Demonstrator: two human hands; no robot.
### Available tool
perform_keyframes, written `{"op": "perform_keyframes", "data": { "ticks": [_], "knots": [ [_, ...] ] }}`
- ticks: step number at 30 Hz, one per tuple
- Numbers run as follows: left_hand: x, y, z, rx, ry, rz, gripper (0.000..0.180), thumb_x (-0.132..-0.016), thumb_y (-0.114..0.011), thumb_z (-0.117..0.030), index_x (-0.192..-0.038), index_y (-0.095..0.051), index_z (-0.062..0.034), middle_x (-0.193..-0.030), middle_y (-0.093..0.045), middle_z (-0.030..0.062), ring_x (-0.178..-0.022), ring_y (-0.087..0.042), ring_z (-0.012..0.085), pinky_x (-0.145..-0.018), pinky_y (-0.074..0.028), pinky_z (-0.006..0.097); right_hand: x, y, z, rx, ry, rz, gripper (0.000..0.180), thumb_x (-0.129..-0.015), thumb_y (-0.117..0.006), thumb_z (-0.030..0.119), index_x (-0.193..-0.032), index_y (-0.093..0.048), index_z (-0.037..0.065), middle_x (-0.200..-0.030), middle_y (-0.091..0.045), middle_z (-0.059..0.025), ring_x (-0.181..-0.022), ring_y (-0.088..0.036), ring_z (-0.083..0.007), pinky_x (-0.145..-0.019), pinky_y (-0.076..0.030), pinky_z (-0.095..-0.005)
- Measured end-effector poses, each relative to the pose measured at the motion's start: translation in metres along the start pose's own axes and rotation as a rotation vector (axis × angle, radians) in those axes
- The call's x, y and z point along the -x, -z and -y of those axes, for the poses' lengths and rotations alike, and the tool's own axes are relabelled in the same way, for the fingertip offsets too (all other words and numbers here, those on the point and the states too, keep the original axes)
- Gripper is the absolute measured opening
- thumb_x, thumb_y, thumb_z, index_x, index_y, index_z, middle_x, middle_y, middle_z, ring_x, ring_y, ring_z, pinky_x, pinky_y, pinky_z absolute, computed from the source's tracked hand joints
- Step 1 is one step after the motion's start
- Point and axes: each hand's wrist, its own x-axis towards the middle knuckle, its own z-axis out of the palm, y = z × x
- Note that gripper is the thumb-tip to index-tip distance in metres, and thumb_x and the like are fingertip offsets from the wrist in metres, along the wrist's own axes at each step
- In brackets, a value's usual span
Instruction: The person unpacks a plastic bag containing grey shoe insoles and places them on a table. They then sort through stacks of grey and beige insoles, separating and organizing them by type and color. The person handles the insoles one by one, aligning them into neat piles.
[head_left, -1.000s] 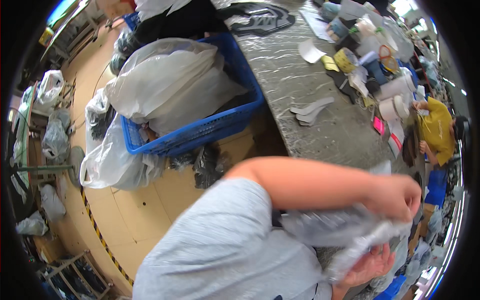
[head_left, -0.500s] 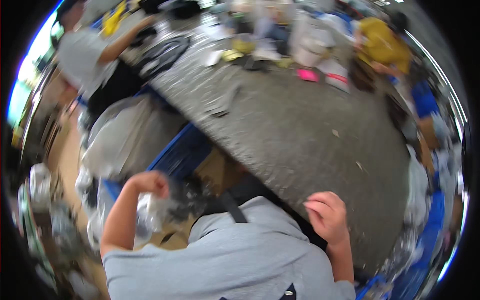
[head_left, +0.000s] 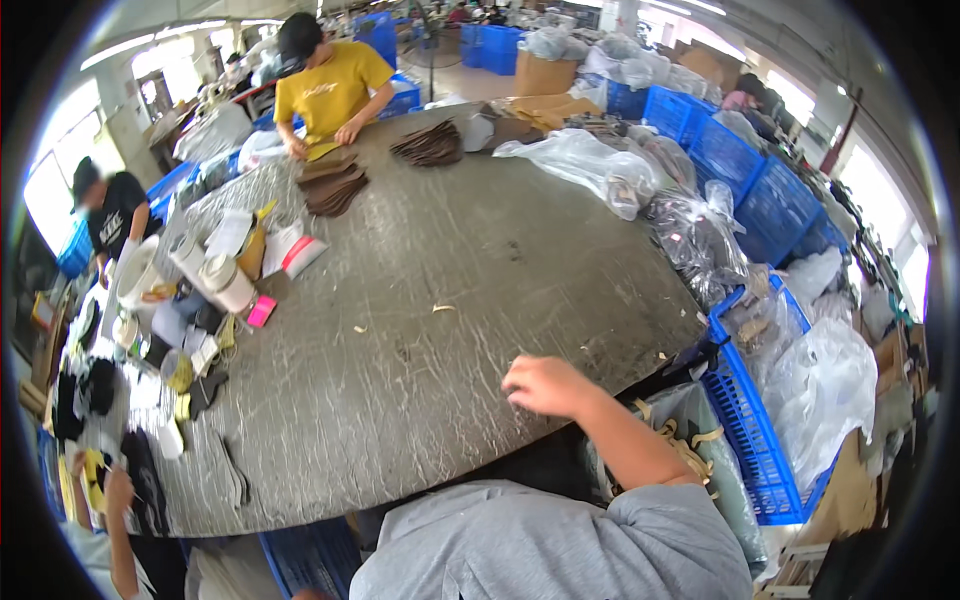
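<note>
My right hand hangs over the near edge of a large grey worktable. Its fingers are loosely curled together, and I see nothing in them. Two pale scraps, one of them a curved strip, lie on the tabletop beyond that hand. My left hand is out of the picture; only a sliver of skin shows at the lower edge. Below my right forearm sits a bag with tan strips at its opening.
Brown stacked pieces lie at the table's far end by a person in a yellow shirt. White tubs and a pink pad stand left. A blue crate with plastic bags is at right. Another person's hand works at lower left.
My view has turned to the right along the table. My left hand has left the picture. My right arm now reaches in over the table edge, fingers still curled.
</note>
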Motion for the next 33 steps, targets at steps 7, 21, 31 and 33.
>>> {"op": "perform_keyframes", "data": {
  "ticks": [7,21,31,33],
  "knots": [
    [0.153,0.052,-0.273,-0.171,-0.889,0.007,0.015,-0.083,-0.071,-0.017,-0.091,-0.074,-0.0044,-0.088,-0.072,0.0067,-0.08,-0.068,0.0175,-0.073,-0.055,0.031,0.077,0.099,-0.191,0.273,-0.565,-0.897,0.021,-0.073,-0.077,0.016,-0.089,-0.067,0.006,-0.099,-0.06,-0.0158,-0.097,-0.058,-0.0348,-0.087,-0.047,-0.0426],
    [0.153,-0.035,-0.512,-0.611,-1.742,-0.761,0.021,-0.075,-0.078,-0.022,-0.085,-0.062,-0.012,-0.082,-0.064,0.0061,-0.062,-0.065,0.0267,-0.05,-0.051,0.038,0.08,0.266,-0.396,0.658,-0.96,-1.159,0.047,-0.081,-0.073,0.03,-0.115,-0.06,0.001,-0.124,-0.056,-0.0225,-0.121,-0.05,-0.0386,-0.103,-0.041,-0.0444],
    [0.165,-0.039,-0.518,-0.661,-1.639,-0.752,0.024,-0.067,-0.08,-0.017,-0.08,-0.06,-0.0122,-0.076,-0.062,0.0074,-0.06,-0.063,0.028,-0.05,-0.049,0.039,0.071,0.313,-0.45,0.272,-1.438,-0.909,0.083,-0.083,-0.065,0.054,-0.144,-0.038,0.005,-0.139,-0.052,-0.0212,-0.127,-0.051,-0.036,-0.103,-0.043,-0.045],
    [0.165,-0.04,-0.521,-0.673,-1.64,-0.752,0.024,-0.067,-0.08,-0.017,-0.079,-0.06,-0.012,-0.076,-0.062,0.007,-0.06,-0.063,0.0274,-0.05,-0.049,0.038,0.067,0.318,-0.448,0.304,-1.483,-0.855,0.081,-0.082,-0.066,0.053,-0.143,-0.04,0.007,-0.136,-0.055,-0.0202,-0.125,-0.054,-0.035,-0.101,-0.044,-0.0449]
  ]
}}
